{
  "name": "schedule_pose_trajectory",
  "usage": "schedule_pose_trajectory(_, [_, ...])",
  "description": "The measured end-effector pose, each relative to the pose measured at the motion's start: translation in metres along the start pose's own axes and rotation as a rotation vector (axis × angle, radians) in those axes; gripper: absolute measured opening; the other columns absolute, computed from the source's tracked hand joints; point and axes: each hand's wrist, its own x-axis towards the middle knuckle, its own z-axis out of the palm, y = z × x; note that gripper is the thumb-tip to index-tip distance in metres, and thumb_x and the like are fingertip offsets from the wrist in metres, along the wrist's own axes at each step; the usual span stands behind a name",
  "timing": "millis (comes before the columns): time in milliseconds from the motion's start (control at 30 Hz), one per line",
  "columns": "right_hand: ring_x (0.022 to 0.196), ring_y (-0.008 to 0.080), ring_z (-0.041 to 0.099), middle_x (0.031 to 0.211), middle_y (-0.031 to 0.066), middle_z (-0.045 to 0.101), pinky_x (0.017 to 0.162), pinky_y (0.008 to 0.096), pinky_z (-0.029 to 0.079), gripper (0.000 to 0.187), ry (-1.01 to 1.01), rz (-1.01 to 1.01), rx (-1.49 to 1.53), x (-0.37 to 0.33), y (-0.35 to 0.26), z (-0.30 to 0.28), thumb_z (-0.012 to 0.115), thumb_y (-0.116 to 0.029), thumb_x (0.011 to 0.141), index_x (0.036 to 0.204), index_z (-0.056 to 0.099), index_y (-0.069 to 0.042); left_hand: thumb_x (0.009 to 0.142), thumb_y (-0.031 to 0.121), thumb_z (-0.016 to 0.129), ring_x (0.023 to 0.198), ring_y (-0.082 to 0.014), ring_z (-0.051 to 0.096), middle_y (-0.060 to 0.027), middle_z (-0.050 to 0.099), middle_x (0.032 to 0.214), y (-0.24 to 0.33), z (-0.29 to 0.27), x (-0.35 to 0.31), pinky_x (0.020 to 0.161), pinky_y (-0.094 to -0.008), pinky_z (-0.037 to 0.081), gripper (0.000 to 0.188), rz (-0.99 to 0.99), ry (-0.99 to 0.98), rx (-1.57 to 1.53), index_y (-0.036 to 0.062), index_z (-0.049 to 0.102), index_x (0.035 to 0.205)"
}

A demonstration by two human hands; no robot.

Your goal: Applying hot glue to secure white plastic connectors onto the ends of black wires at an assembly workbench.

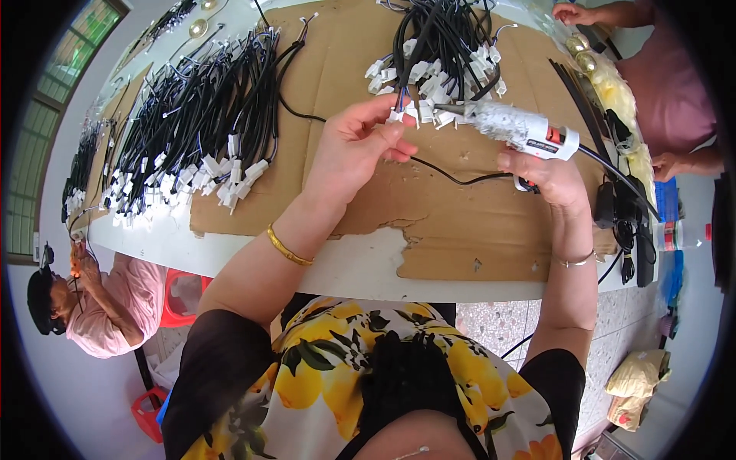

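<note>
One bare left hand point(356, 149) pinches a small white plastic connector point(397, 116) between thumb and fingertips above the torn brown cardboard sheet point(491, 245). The bare right hand point(548, 175) has its fingers around a white corded glue gun point(529, 136), partly hidden beneath it; its grey metal nozzle point(451, 109) points left, near the connector. Far left lies a broad heap of black cables point(207, 100) with white ends; another black cable bundle point(441, 34) lies beyond the hands.
</note>
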Motion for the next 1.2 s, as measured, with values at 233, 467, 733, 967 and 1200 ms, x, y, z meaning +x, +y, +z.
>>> schedule_pose_trajectory(233, [0.069, 0.0083, 0.055, 0.08, 0.0035, 0.064, 0.063, 0.0225, 0.045, 0.028, -0.09, -0.025, -0.11, -0.008, -0.006, 0.009, 0.07, -0.015, 0.069, 0.091, 0.061, -0.002, 0.084, 0.0, 0.048, 0.069, -0.0126, 0.058, -0.0081, 0.06, 0.097, -0.003, 0.004, -0.005, 0.062, -0.0242, 0.049, 0.029, -0.011, -0.078, -0.017, 0.0014, 0.051, 0.112])
schedule_pose_trajectory(467, [0.068, 0.0086, 0.053, 0.076, 0.0029, 0.063, 0.064, 0.0229, 0.044, 0.028, -0.113, -0.082, -0.242, -0.006, -0.006, 0.009, 0.069, -0.021, 0.071, 0.093, 0.061, -0.005, 0.083, 0.0, 0.048, 0.071, -0.0161, 0.059, -0.0122, 0.059, 0.098, 0.0, 0.007, -0.005, 0.065, -0.0265, 0.05, 0.031, -0.028, -0.065, -0.075, 0.0005, 0.045, 0.113])
schedule_pose_trajectory(733, [0.072, 0.0076, 0.054, 0.079, 0.0013, 0.062, 0.066, 0.0231, 0.044, 0.026, -0.086, 0.055, -0.391, -0.004, -0.012, 0.015, 0.069, -0.018, 0.072, 0.09, 0.059, -0.002, 0.084, 0.002, 0.048, 0.073, -0.0167, 0.06, -0.013, 0.058, 0.099, -0.001, 0.005, -0.005, 0.067, -0.0275, 0.05, 0.032, -0.048, -0.093, -0.098, 0.0018, 0.041, 0.116])
schedule_pose_trajectory(967, [0.064, 0.0111, 0.051, 0.072, 0.0053, 0.061, 0.064, 0.0251, 0.044, 0.029, -0.094, -0.113, -0.462, -0.003, -0.006, 0.018, 0.065, -0.028, 0.073, 0.091, 0.06, -0.006, 0.084, 0.002, 0.048, 0.073, -0.0168, 0.06, -0.0133, 0.058, 0.098, -0.002, 0.005, -0.006, 0.067, -0.0279, 0.051, 0.033, -0.061, -0.092, -0.098, 0.0014, 0.04, 0.116])
schedule_pose_trajectory(1200, [0.061, 0.0109, 0.052, 0.068, 0.0063, 0.06, 0.061, 0.0255, 0.045, 0.028, -0.074, -0.07, -0.431, -0.003, -0.01, 0.022, 0.068, -0.024, 0.072, 0.088, 0.06, -0.003, 0.084, 0.002, 0.049, 0.073, -0.017, 0.06, -0.0132, 0.058, 0.098, -0.003, 0.005, -0.005, 0.067, -0.028, 0.051, 0.033, -0.063, -0.095, -0.086, 0.0013, 0.04, 0.116])
